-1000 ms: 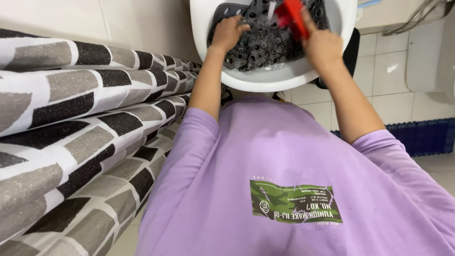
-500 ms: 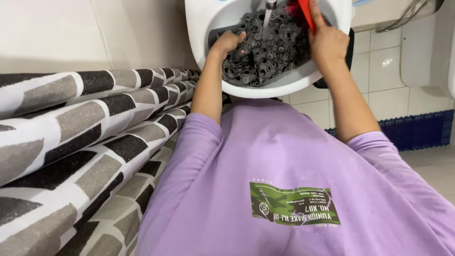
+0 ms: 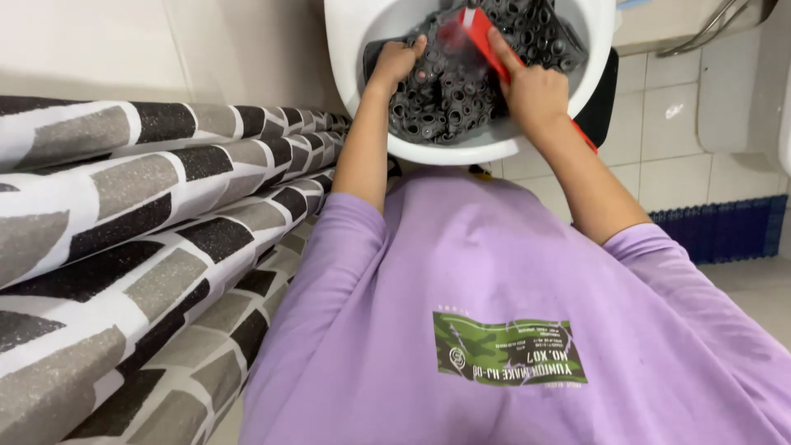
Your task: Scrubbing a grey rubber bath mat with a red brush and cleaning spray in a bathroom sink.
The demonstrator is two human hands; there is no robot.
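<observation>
At far left, a grey, black and white brick-patterned curtain, draped in folds. Right of it, left hand reaching into the white basin, fingers pressed down on a dark perforated rubber mat (bunched up, filling the bowl). Further right, right hand clamped around a red brush, its head blurred against the mat. Hands apart, mat between them. Below, purple T-shirt with a green printed patch. At far right, white wall tiles.
</observation>
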